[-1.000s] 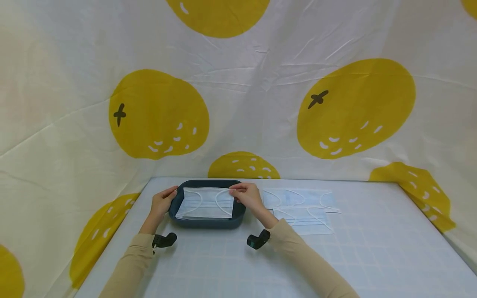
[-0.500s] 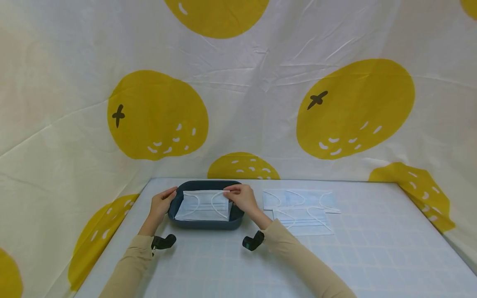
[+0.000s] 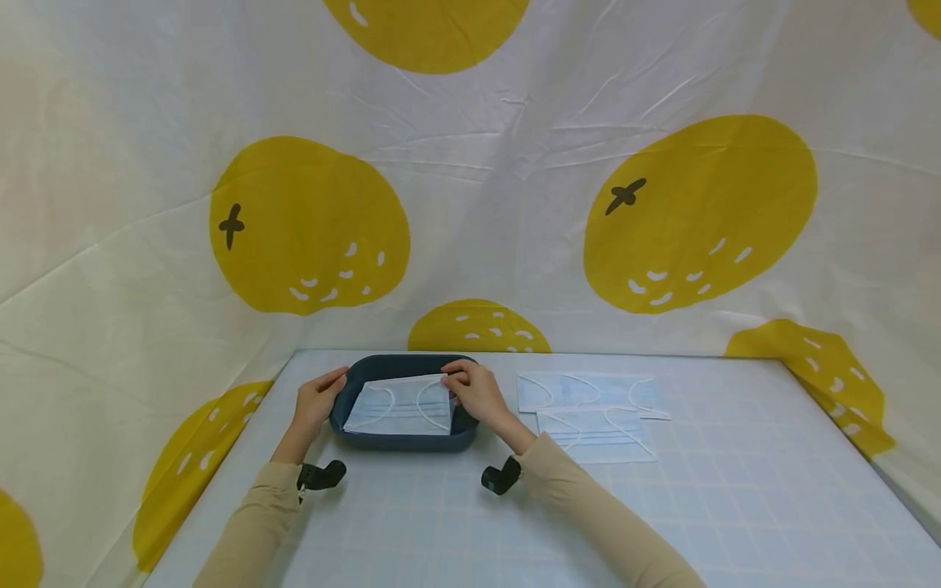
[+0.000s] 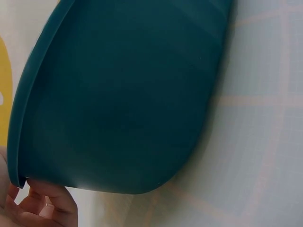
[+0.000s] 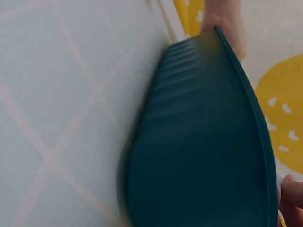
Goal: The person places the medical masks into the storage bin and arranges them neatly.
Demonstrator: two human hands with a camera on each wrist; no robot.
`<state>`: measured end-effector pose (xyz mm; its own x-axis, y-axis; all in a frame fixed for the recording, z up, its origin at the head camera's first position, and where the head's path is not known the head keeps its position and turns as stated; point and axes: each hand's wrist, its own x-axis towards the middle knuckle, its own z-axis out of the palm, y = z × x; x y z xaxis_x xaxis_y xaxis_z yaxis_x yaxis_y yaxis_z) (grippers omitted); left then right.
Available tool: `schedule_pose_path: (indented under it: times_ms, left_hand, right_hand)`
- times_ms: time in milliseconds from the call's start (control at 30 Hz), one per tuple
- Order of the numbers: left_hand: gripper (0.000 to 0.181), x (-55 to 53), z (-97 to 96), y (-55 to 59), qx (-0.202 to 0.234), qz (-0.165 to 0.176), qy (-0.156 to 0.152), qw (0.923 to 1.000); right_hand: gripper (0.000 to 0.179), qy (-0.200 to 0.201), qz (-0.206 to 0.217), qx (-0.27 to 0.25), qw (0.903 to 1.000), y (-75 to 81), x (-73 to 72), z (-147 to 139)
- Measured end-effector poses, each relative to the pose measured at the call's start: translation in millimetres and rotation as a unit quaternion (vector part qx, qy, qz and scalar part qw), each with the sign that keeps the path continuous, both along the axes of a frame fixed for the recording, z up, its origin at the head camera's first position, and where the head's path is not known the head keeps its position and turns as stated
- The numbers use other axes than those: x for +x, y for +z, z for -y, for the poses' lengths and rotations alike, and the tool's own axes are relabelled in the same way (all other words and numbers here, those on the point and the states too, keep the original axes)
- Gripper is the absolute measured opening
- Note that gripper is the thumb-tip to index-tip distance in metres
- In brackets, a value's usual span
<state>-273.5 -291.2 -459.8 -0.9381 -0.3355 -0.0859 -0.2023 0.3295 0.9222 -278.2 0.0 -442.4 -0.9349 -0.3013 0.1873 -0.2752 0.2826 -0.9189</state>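
"What's around the work?"
"A white cloth (image 3: pixel 507 237) with big yellow fruit hangs behind a pale, checked worktop (image 3: pixel 441 523)."

"And the container?"
"A dark blue-green tray (image 3: pixel 412 443) with rounded corners, on the far left part of the worktop. One face mask (image 3: pixel 400 410) is inside its walls; whether others lie beneath, I can't tell. More masks (image 3: pixel 595 420) overlap on the worktop just to the tray's right."

"How does the one in the tray look?"
"Pale blue, pleated lengthwise, white ear loops curving over its upper face. Its long edges run left to right."

"The hands?"
"The left hand (image 3: pixel 318 398) grips the tray's left end, fingers curled under the rim. The right hand (image 3: pixel 476 390) reaches over the tray's right end, thumb and fingers pinching the mask's far right corner. Both forearms come in from the near side."
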Motion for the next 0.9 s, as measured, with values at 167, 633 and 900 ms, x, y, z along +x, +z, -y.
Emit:
schedule_pose_path:
  times_ms: [167, 633, 900]
  left_hand:
    - [0.039, -0.7, -0.9, 0.5, 0.001, 0.004, 0.003, 1.0000]
    - [0.040, -0.4, -2.0, 2.8, 0.005, 0.011, 0.001, 0.9999]
    - [0.040, 1.0, -1.2, 2.7, 0.005, 0.013, -0.001, 0.9999]
  right_hand:
    - [0.013, -0.009, 0.001, -0.015, 0.9999, -0.4, 1.2, 0.8]
    - [0.012, -0.022, -0.009, 0.011, 0.9997, 2.4, 4.0, 3.3]
    - [0.017, -0.040, -0.026, 0.027, 0.9985, -0.7, 5.6, 3.1]
